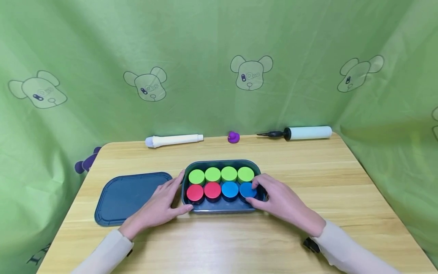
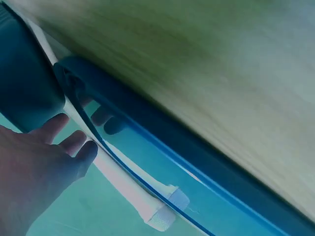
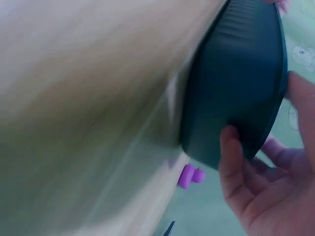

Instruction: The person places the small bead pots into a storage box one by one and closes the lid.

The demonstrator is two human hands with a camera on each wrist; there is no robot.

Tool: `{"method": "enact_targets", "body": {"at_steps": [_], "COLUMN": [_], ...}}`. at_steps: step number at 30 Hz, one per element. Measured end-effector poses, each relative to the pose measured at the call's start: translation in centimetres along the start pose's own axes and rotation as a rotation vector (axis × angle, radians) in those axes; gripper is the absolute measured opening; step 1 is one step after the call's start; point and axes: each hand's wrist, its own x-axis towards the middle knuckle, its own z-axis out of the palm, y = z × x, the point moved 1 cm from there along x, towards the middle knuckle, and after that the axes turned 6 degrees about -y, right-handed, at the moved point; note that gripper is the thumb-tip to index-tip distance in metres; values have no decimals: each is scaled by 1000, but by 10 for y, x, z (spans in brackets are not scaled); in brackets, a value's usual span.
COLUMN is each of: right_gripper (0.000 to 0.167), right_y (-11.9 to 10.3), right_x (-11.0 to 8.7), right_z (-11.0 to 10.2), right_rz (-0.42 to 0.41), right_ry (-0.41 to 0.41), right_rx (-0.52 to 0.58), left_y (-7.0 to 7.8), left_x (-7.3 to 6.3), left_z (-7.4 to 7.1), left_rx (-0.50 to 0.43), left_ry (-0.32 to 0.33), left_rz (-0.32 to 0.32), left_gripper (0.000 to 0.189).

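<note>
A dark blue-green oblong box (image 1: 219, 206) sits on the table. Inside, round containers stand in two rows: several with green lids (image 1: 213, 174) behind, two with red lids (image 1: 212, 190) and two with blue lids (image 1: 230, 189) in front. My right hand (image 1: 282, 198) pinches the rightmost blue-lidded container (image 1: 247, 189) between thumb and index finger; its other fingers (image 3: 231, 162) lie along the box's outer wall. At the opposite end, my left hand (image 1: 161, 203) spreads its thumb and straight fingers around the box's left end. In the left wrist view its fingertips (image 2: 59, 123) are near the box wall.
A flat dark blue lid (image 1: 131, 194) lies left of the box, partly behind the left hand. Along the table's back edge are a white microphone-like stick (image 1: 176, 140), a purple rubber duck (image 1: 233, 137) and a hand pump (image 1: 308, 133). A green curtain (image 1: 205, 76) hangs behind.
</note>
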Motion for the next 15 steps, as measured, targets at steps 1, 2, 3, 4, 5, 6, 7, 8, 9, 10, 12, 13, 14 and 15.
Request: {"method": "enact_targets", "body": {"at_steps": [1,2,3,4,5,6,7,8,9,10,12,13,14,15], "right_gripper": [40,45,51,56,63,71,80,90,98,106,119,123,126,128], "right_y": [2,3,5,7,9,11,13,14,16,17,19,20,21,21], "right_x": [-2,-4,-6,-7,-8,-9,-9,-9,-8,-8,-8,-8,-8,-8], "right_z": [-1,-2,-2,-3,-3,-3,-2,-2,-1,-1,-1,-1,-1,-2], "right_rz": [-9,-16,-21,-21,-18,-10,-1,6,13,20,33,34,34,35], "right_ry": [10,18,22,23,21,14,2,-13,-28,-44,-78,-94,-108,-122], "right_rx": [10,15,19,22,21,25,28,32,39,47,67,75,82,87], "left_y": [0,-1,-1,-2,-3,-4,-5,-7,-9,-11,-16,-20,-23,-27], "left_x": [-1,-3,-5,-6,-8,-10,-12,-14,-17,-20,-26,-29,-32,-36], "left_z": [-1,-2,-3,-5,-6,-7,-9,-11,-13,-14,-18,-20,-22,-24], "left_rx": [-1,-2,-6,-5,-8,-6,-2,1,9,19,37,46,54,61], "left_ry": [6,12,20,28,36,42,48,51,56,59,65,70,77,85], "left_rz": [2,6,8,10,10,6,-1,-9,-21,-32,-52,-61,-66,-72], "left_gripper": [110,110,109,108,107,105,103,102,100,99,96,95,93,92]}}
